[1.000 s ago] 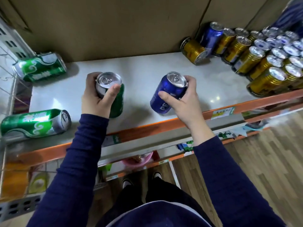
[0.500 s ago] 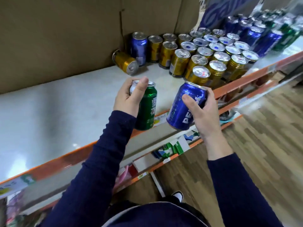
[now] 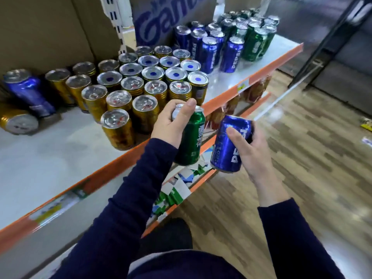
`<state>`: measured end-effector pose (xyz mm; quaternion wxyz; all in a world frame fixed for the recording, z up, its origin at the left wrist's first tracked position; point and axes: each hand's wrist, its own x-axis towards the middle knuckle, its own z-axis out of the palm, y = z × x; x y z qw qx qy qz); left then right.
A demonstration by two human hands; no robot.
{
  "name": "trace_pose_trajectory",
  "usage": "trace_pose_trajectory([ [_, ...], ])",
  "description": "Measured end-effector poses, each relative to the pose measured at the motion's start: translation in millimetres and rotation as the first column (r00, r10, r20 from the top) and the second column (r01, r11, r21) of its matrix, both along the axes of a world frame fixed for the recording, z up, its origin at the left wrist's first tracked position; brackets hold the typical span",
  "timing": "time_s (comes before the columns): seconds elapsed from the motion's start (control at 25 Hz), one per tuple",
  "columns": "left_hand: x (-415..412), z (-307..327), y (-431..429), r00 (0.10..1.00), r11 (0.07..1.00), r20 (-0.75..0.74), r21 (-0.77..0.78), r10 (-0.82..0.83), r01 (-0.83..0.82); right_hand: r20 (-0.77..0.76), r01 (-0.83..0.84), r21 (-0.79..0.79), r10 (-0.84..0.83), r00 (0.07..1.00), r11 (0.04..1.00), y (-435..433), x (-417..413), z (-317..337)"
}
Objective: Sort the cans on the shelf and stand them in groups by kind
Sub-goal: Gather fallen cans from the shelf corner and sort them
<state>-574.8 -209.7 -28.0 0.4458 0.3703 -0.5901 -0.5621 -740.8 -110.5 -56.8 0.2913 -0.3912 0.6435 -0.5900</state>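
My left hand (image 3: 173,122) grips a green can (image 3: 192,141) by its top, held upright just off the shelf's orange front edge (image 3: 249,71). A blue Pepsi can (image 3: 229,143) is held in my right hand (image 3: 248,147), tilted, over the floor beside the shelf. Several gold cans (image 3: 141,85) stand in a block on the white shelf (image 3: 40,158). Further right stand several blue cans (image 3: 209,49), then several green cans (image 3: 254,41) at the far end. A lone blue can (image 3: 30,91) and a gold can (image 3: 16,121) on its side sit at the left.
Brown cardboard boxes (image 3: 50,31) back the shelf, and one box with blue lettering (image 3: 161,23) stands behind the blue cans. A lower shelf holds coloured packs (image 3: 175,190). Wooden floor (image 3: 302,158) spreads to the right, with a dark metal frame (image 3: 326,43) at the far right.
I have moved right along the shelf with both cans in my hands. The lying green cans at the left have left the view; the blue and green groups have come into view.
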Motion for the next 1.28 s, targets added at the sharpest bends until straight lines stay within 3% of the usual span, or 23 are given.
trace_pose_trajectory([
  [0.32,-138,16,-85,0.992,0.996,-0.129,-0.084,-0.002,-0.009,-0.105,0.02,0.002,-0.02,0.994,1.0,-82,-129,2],
  [0.6,-212,16,-148,0.987,0.983,-0.016,-0.09,0.161,-0.161,-0.103,-0.056,0.02,0.058,0.993,0.998,-170,-214,2],
  [0.72,-219,16,-162,0.966,0.959,-0.011,-0.12,0.258,-0.257,-0.185,-0.207,0.02,0.207,0.961,0.978,-203,-235,9],
  [0.8,-222,22,-169,0.941,0.93,-0.041,-0.144,0.335,-0.338,-0.292,-0.367,0.01,0.353,0.889,0.93,-228,-245,19],
  [0.92,-227,27,-167,0.867,0.847,-0.061,-0.188,0.495,-0.497,-0.573,-0.547,0.015,0.455,0.682,0.837,-264,-253,30],
  [1.08,-237,26,-153,0.767,0.747,-0.138,-0.176,0.626,-0.641,-0.894,-0.648,0.019,0.303,0.329,0.762,-305,-254,40],
  [1.2,-252,23,-140,0.71,0.69,-0.163,-0.169,0.685,-0.704,-0.948,-0.594,0.122,0.27,0.167,0.795,-330,-256,41],
  [1.28,-259,20,-134,0.677,0.658,-0.183,-0.156,0.713,-0.736,-0.947,-0.575,0.15,0.285,0.151,0.804,-341,-257,35],
])
